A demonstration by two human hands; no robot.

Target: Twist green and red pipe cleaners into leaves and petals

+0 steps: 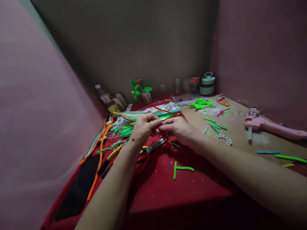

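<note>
My left hand [145, 126] and my right hand [177, 128] meet over the red cloth [158, 185], thumbs and fingertips pinched together. Between them they hold red pipe cleaners [164, 134]; a bunched red part hangs below the fingers, and thin red ends stick out above. How the stems are joined is hidden by my fingers. Just beneath my hands lie scissors [155, 145] with a silver blade, partly behind my left forearm. Behind my hands, bundles of green pipe cleaners [129, 129] rest beside clear plastic bags [165, 103].
Orange pipe cleaners [100, 159] and a black flat object [76, 188] lie left. A pink glue gun [268, 123], a white notched ring [223, 139] and cut green pieces [184, 168] are scattered about. At the back stand a green pipe-cleaner flower [136, 89], a bottle [104, 94] and a mint container [207, 84].
</note>
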